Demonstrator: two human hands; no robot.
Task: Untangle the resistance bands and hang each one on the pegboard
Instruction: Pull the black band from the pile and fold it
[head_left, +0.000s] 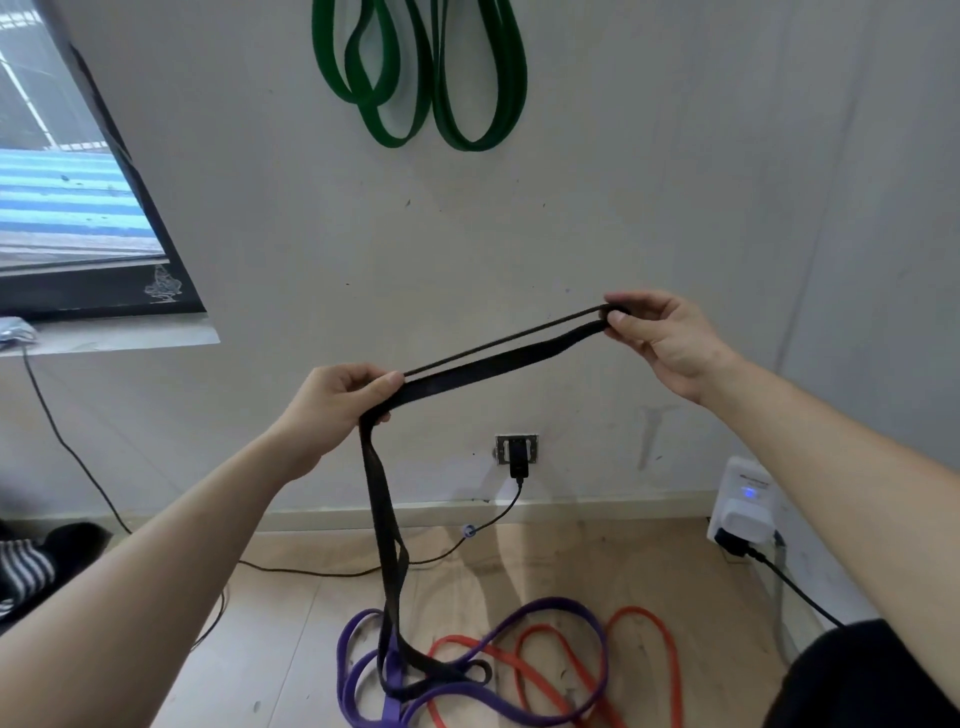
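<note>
Black band (498, 359), taut between left hand (332, 410) and right hand (662, 340), trails into tangled purple band (343, 675) and red band (641, 612) (green bands (511, 78) hang above).

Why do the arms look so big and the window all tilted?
Head view: the wide-angle lens stretches the edges, so the forearms swell toward the corners and the window leans; its outside looks bright and blurry; the black band between the left hand and right hand looks sharp.
</note>
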